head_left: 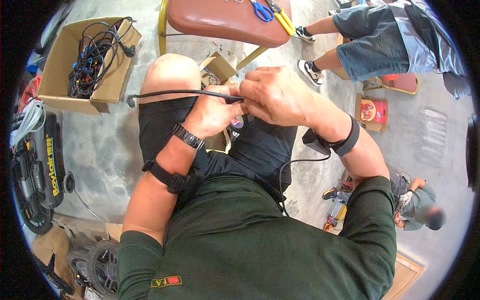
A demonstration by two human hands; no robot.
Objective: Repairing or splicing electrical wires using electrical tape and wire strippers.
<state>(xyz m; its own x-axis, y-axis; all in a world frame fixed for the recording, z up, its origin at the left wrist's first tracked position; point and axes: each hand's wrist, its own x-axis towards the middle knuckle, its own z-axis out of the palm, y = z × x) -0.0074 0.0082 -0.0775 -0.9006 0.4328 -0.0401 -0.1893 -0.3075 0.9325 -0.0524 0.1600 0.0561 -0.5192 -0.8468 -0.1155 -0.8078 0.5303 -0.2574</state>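
Observation:
A black cable (170, 92) runs across my lap, its plug-like end (131, 101) hanging out past my left knee. My left hand (210, 116) is closed around the cable near its other end. Close against it, my right hand (272, 95) pinches the cable at that end between thumb and fingers. The exact spot between the fingertips is hidden, so any small part there cannot be made out. Beyond my hands, a small open cardboard box (221, 67) sits on the floor with bits inside.
Blue-handled scissors (262, 11) and yellow-handled pliers (285, 23) lie on a brown padded seat (220, 22) ahead. A cardboard box (115, 82) of tangled cables stands left, wheels (102, 267) lower left. One person (375, 47) stands at right; another (420, 202) sits lower right.

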